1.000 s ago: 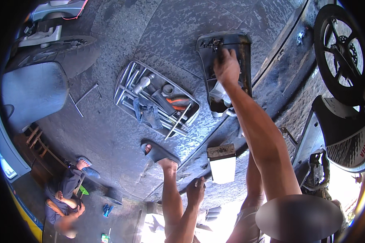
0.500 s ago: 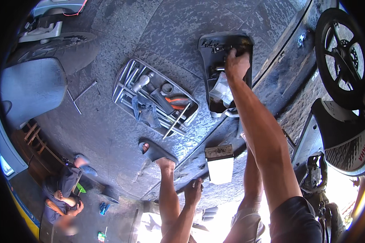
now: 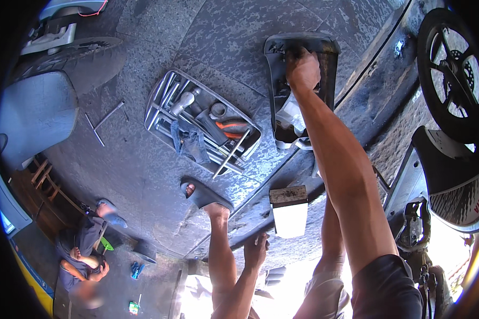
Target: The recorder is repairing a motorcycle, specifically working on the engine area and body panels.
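My right hand point(image 3: 303, 70) reaches into a black plastic tray point(image 3: 329, 87) of small metal parts. Its fingers are bent together at the tray's far left corner; what they pinch, if anything, is hidden. Below that hand a clear plastic bag point(image 3: 291, 114) lies in the tray. My left hand point(image 3: 256, 250) hangs beside my left leg, its fingers loosely bent and a little apart, with nothing visible in them. Left of the black tray stands a second tray point(image 3: 153, 121) full of tools, with metal rods, an orange-and-black handle point(image 3: 231, 127) and a dark cloth point(image 3: 189, 143).
A T-shaped wrench point(image 3: 102, 125) lies on the floor at the left. My sandalled foot point(image 3: 197, 191) is near the tool tray, beside a white block-shaped object point(image 3: 290, 218). A motorcycle wheel point(image 3: 452, 77) stands at the right. Another person point(image 3: 82, 255) sits at the lower left.
My right hand has shifted slightly left and up within the black tray, over its far left corner. My left hand has hardly moved.
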`<action>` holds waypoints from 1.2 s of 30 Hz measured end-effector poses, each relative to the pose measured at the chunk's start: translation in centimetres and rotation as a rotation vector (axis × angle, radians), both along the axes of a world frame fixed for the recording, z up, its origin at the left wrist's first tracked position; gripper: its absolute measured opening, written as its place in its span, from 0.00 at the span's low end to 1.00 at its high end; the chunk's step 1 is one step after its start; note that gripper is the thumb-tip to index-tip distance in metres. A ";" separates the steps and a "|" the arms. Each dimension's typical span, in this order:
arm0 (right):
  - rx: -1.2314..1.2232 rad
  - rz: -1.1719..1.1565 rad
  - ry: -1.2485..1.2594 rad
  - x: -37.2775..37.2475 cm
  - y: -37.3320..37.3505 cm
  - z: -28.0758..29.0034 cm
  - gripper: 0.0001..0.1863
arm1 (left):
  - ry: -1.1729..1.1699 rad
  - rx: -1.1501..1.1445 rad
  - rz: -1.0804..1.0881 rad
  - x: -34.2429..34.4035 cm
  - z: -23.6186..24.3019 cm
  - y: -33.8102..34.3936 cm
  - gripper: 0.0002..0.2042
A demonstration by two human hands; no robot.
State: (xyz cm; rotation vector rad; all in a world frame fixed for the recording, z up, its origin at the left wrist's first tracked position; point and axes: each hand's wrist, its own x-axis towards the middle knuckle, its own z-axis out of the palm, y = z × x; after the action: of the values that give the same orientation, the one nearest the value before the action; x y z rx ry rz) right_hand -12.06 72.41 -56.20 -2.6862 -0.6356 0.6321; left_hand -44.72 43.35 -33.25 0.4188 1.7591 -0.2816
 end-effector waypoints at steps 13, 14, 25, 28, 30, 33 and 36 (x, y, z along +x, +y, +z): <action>0.093 0.074 0.082 0.8 1.7 -0.6 0.17 | 0.002 -0.028 0.008 0.0 0.0 -0.3 0.19; 0.121 0.084 0.066 0.6 2.0 -0.5 0.17 | 0.004 -0.030 0.008 -0.1 0.0 -0.6 0.19; 0.501 -0.229 0.470 0.6 0.1 -1.0 0.17 | -0.026 0.012 0.014 0.2 -0.1 0.5 0.19; 0.767 -0.648 1.058 1.4 -0.6 -1.1 0.16 | -0.048 0.012 0.020 0.1 -0.3 0.6 0.19; 0.474 -0.244 0.659 1.3 -0.5 -0.9 0.15 | -0.051 0.007 0.038 0.1 -0.5 0.4 0.18; 0.200 0.120 0.233 0.5 0.5 -0.9 0.17 | -0.027 0.018 0.042 -0.1 -0.8 0.3 0.18; -0.079 0.214 0.025 -0.3 1.9 -1.2 0.21 | -0.017 0.034 0.068 0.0 -1.1 1.0 0.17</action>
State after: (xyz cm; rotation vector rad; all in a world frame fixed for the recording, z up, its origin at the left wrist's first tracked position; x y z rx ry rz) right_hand -12.37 74.36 -57.40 -2.6988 -0.9179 0.7590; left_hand -44.69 44.34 -34.39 0.3840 1.7594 -0.1991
